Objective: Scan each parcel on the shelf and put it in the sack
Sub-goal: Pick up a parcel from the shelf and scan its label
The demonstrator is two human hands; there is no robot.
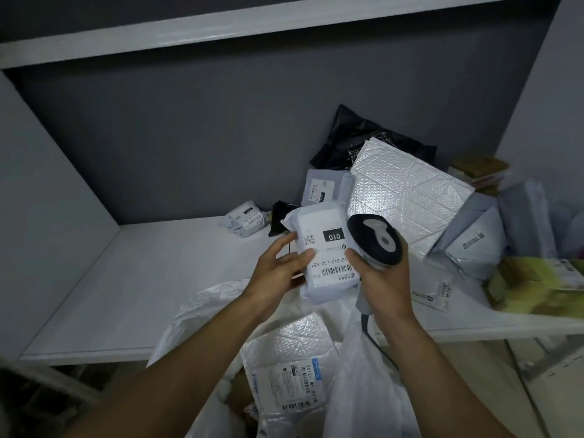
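Holding the grey parcel [322, 251] by its left edge, the left hand [278, 267] wraps thumb and fingers round it, label up, with the long axis running away from the person. The right hand [382, 279] is closed round the scanner [376, 245], just beside the parcel's right edge. The sack [202, 314] opens directly below, at the front edge of the shelf [126, 279], so I judge the way down is free.

White shelf [126, 279] carrying parcels
A small grey parcel [245, 222] is lying near the back; a silver bubble mailer [407, 197] and grey bags [474, 248] are lying heaped at the right.
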